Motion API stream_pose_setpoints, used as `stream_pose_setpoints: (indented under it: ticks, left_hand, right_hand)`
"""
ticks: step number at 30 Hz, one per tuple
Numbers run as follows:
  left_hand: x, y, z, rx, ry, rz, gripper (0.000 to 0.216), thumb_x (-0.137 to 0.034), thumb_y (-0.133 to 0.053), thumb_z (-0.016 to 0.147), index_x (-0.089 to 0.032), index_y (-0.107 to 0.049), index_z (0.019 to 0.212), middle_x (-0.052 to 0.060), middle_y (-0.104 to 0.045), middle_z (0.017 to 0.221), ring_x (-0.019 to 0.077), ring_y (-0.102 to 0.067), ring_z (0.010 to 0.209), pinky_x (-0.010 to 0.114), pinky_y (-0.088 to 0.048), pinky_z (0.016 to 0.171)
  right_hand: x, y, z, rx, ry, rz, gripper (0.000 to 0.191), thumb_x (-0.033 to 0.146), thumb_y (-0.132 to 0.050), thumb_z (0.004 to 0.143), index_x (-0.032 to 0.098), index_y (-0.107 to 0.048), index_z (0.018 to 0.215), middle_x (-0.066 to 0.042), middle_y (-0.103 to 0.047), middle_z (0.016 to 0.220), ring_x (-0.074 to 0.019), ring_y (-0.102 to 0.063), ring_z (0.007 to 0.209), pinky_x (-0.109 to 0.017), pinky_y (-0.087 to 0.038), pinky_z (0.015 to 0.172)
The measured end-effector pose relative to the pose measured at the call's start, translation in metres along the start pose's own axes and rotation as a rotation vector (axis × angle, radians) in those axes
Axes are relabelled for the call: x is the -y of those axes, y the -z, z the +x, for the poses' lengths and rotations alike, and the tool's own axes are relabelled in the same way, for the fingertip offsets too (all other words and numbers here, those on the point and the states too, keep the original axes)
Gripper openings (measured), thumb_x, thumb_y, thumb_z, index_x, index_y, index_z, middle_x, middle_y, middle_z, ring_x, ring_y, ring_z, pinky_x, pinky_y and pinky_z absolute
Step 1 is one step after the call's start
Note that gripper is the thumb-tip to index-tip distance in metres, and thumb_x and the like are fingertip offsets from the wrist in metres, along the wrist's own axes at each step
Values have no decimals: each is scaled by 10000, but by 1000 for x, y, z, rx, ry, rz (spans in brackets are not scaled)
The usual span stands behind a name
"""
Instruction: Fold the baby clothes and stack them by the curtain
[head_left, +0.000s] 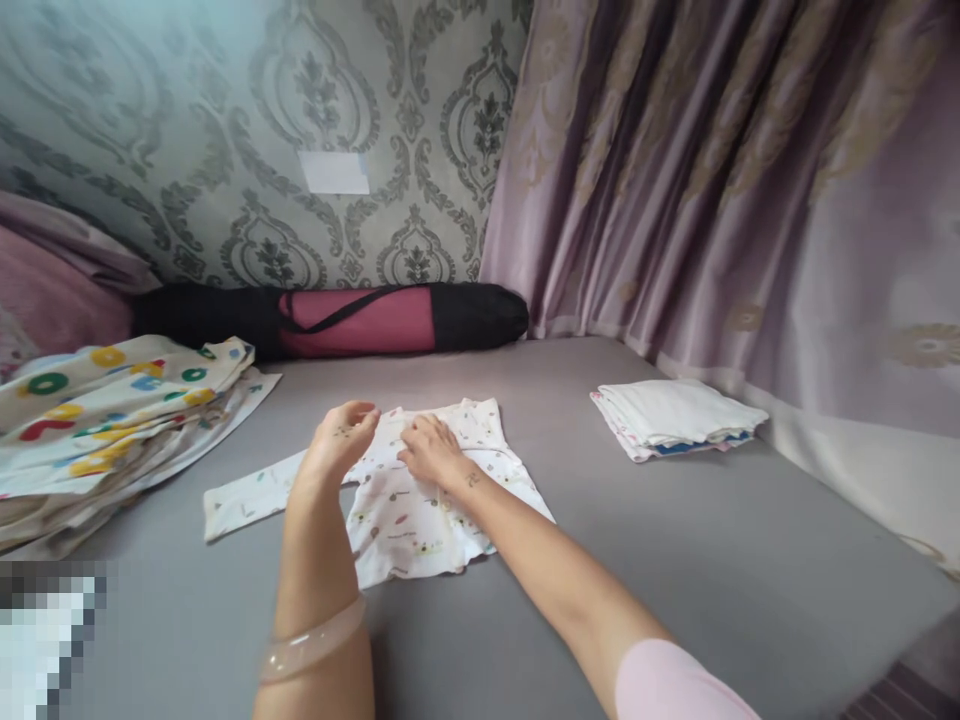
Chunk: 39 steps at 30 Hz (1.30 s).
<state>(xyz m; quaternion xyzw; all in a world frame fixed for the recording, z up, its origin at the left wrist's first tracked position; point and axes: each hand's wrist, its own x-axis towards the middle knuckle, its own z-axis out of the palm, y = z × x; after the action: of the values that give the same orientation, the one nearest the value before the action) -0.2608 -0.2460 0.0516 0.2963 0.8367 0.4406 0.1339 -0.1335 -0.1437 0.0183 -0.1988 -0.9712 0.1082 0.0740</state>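
A small white long-sleeved shirt (401,515) with a scattered print lies spread on the grey bed surface. One sleeve (251,497) stretches out to the left; the other slants down on the right, partly behind my right forearm. My left hand (343,437) is over the shirt's left shoulder, its fingers loosely bent and apart, with no cloth visible in them. On the upper chest of the shirt rests my right hand (431,450), fingers bent down and closed on the cloth. The fingertips of this hand are partly hidden. A pale bangle (315,640) circles my left forearm.
A pile of patterned clothes (112,410) lies at the left. At the right sits a folded white stack of cloth (679,415). A black and dark pink long bag (360,320) lies along the wall. Purple curtains (637,200) hang on the right.
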Motion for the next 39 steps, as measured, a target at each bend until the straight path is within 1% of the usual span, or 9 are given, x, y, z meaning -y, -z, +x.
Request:
stream_pose_setpoints:
  ticks: [4,7,14,18,21,24,29,34,39]
  left_hand:
    - [3,-1,2,30,2,-18,362,-402,-607,757,-161,-696,1013,96,-747,883,231,-705,750,263,-498,584]
    - [3,-2,3,46,16,-24,369,-393,-580,755,-152,-693,1010,111,-746,916,234,-711,776,259,-503,580]
    - [-4,-5,-1,94,81,-19,435,-393,-527,763,-110,-654,1068,152,-719,1014,246,-715,851,266,-521,623]
    - [-8,-4,-5,116,84,-18,474,-414,-530,756,-105,-637,1100,152,-709,1051,245,-711,875,260,-516,628]
    - [-8,-5,-5,121,93,-2,477,-417,-531,752,-104,-642,1095,148,-716,1026,245,-710,862,260,-511,615]
    - [-6,-7,-3,119,87,25,474,-415,-538,753,-112,-648,1101,138,-718,1027,239,-709,855,263,-515,631]
    - [-4,-13,-1,135,73,114,434,-390,-532,781,-130,-668,1101,126,-733,984,234,-703,865,256,-506,645]
    - [-11,-24,-2,150,21,169,364,-300,-497,812,-139,-685,1078,107,-741,957,212,-691,864,245,-493,666]
    - [-21,-42,-5,221,-98,268,403,-111,-460,744,-123,-682,1080,99,-733,988,195,-668,890,245,-481,724]
  right_hand:
    - [2,-3,8,33,-81,-2,313,215,-419,937,164,-671,1116,-123,-642,1159,-233,-620,1036,-312,-460,864]
    - [-2,-1,10,-28,-133,49,332,182,-389,934,175,-701,1045,-105,-694,1076,-215,-642,1013,-273,-452,849]
    - [-9,4,-3,-161,-159,79,378,335,-353,994,199,-704,1030,-83,-701,1113,-217,-611,1083,-306,-432,931]
    - [-12,-8,1,-138,-14,37,407,335,-350,1002,156,-571,1294,-99,-526,1422,-234,-380,1368,-416,-237,1148]
    - [-11,-22,8,-53,38,46,557,419,-315,1006,86,-397,1445,-123,-325,1557,-250,-187,1464,-468,-102,1194]
    - [-9,-33,12,-6,41,56,654,485,-272,1001,49,-308,1487,-154,-263,1576,-253,-177,1469,-456,-94,1197]
    - [-8,-38,15,-2,37,71,662,469,-258,1001,31,-272,1498,-169,-238,1581,-258,-163,1472,-465,-68,1196]
    - [-16,-18,12,97,44,238,621,424,-206,1010,63,-256,1513,-137,-223,1592,-223,-151,1478,-422,-99,1200]
    - [-39,4,-4,-3,-19,188,597,315,-275,986,13,-275,1501,-154,-213,1593,-228,-125,1482,-355,-91,1202]
